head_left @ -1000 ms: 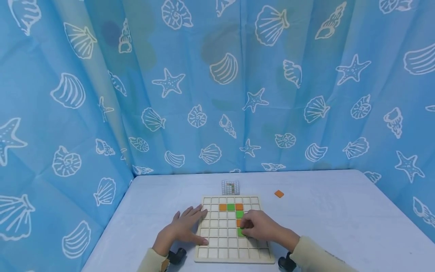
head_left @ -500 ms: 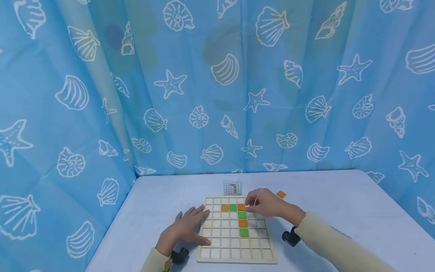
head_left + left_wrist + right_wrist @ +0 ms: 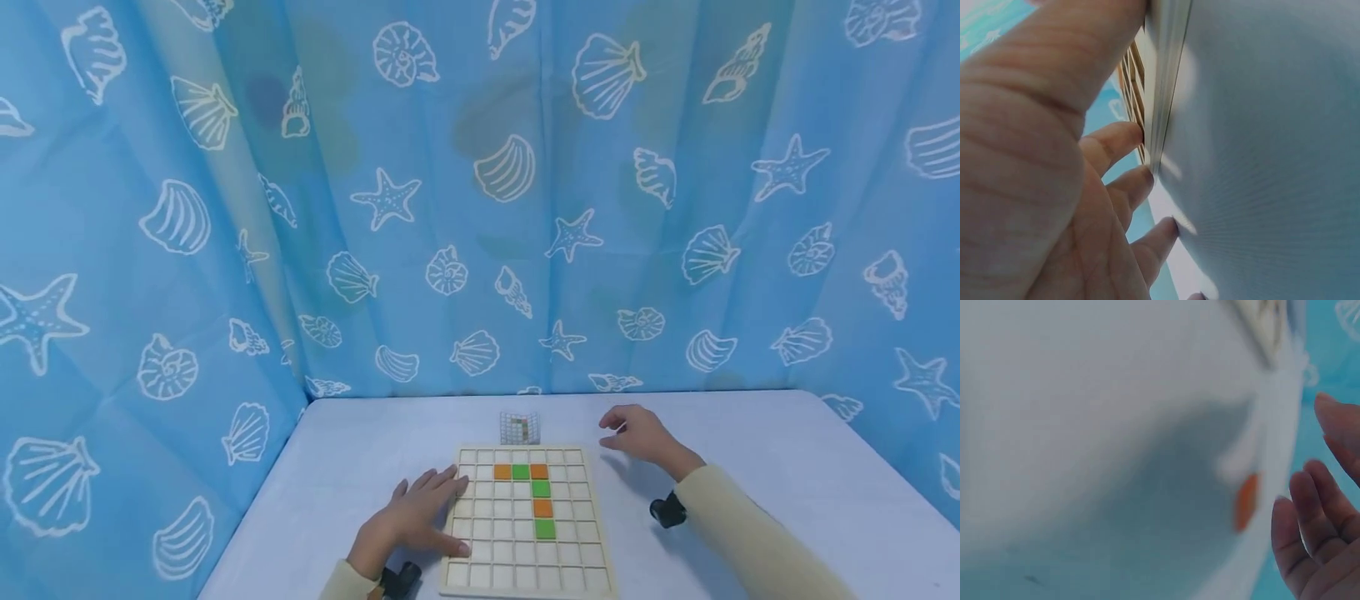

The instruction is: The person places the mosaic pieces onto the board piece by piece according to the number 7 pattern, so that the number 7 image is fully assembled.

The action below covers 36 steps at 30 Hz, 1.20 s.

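A pale wooden grid board (image 3: 487,529) lies on the table. Orange and green square tiles alternate on it, from an orange tile (image 3: 502,472) along a short row and down a column to a green tile (image 3: 544,529). My left hand (image 3: 416,517) rests spread at the board's left edge, thumb and fingertips on the rim. Beyond the board's far right corner, my right hand (image 3: 641,435) hovers with loosely bent fingers, holding nothing. Below those fingers a loose orange tile (image 3: 1247,503) lies on the table in the right wrist view; the hand hides it in the head view.
A small curved card (image 3: 519,427) with a printed grid and a coloured pattern stands just behind the board. White cloth covers the table (image 3: 750,467). A blue curtain (image 3: 450,208) with shell and starfish prints hangs around the back and sides.
My right hand has left the lowest green tile and moved back and right, off the board, to the loose orange tile. My left hand has stayed at the board's edge.
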### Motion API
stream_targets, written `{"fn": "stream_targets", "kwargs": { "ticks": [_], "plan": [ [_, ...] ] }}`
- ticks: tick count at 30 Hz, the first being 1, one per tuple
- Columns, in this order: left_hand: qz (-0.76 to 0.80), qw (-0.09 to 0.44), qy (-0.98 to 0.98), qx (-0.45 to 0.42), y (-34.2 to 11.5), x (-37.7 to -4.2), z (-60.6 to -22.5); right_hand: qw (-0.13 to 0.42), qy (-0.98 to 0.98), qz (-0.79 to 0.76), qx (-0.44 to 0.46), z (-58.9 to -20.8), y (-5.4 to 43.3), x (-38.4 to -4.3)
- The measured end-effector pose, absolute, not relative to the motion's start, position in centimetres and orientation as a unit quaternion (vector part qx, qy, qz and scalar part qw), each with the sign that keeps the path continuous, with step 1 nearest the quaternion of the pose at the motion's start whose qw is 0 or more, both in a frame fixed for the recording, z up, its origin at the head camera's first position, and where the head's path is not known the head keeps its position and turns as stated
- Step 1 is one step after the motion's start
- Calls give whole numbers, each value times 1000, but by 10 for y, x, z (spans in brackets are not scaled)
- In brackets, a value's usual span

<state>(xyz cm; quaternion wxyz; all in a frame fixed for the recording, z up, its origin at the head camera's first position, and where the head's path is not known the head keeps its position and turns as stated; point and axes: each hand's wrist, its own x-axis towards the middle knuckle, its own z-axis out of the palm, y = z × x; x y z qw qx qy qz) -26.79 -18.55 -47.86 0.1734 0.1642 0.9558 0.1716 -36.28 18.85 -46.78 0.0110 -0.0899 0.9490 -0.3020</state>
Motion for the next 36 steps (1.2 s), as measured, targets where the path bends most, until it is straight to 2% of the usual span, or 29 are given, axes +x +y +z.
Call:
{"fn": "stream_targets", "kwargs": {
  "ticks": [9, 17, 21, 25, 36],
  "plan": [
    [171, 175, 956, 161, -182, -265, -479, 13, 947, -322, 3, -501, 212, -364],
    [183, 195, 952, 150, -189, -258, -500, 22, 936, -346, 63, -518, 212, -352],
    [193, 201, 949, 146, -191, -255, -511, 27, 935, -347, 66, -520, 211, -350],
    [192, 180, 952, 160, -193, -260, -516, 28, 936, -346, 63, -519, 210, -356],
    [158, 165, 962, 147, -182, -268, -484, -2, 950, -312, -6, -494, 201, -368]
  ]
}}
